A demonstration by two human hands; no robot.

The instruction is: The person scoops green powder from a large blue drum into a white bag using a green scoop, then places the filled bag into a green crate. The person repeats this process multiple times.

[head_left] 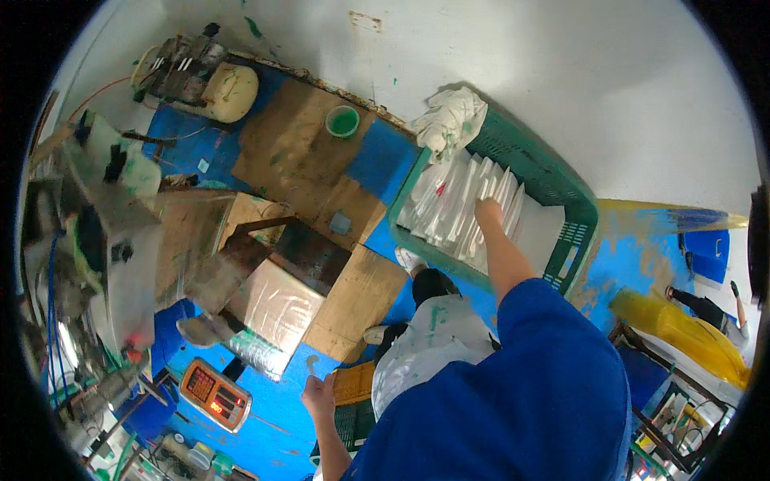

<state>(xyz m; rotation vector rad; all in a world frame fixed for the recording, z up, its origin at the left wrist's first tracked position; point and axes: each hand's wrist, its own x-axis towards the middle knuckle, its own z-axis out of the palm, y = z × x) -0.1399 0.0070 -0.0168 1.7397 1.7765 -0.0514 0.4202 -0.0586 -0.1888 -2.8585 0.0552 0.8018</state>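
Observation:
My right hand [487,212] reaches into a green plastic crate [561,186] and rests on a row of white flat packets [461,210] standing on edge inside it; the fingers are partly buried among them. My left hand [320,396] hangs low by my side, fingers curled at the edge of a yellow crate [354,383] stacked on a dark green one. My blue sleeve fills the lower right. My legs and white shoes show below the crate.
A white cloth [449,119] hangs over the crate's far corner. Cardboard sheets [309,156] cover the blue floor, with a small green cup [342,121]. An orange weighing scale [213,394] sits at lower left beside a machine [104,232]. Another person in yellow [682,321] is at the right.

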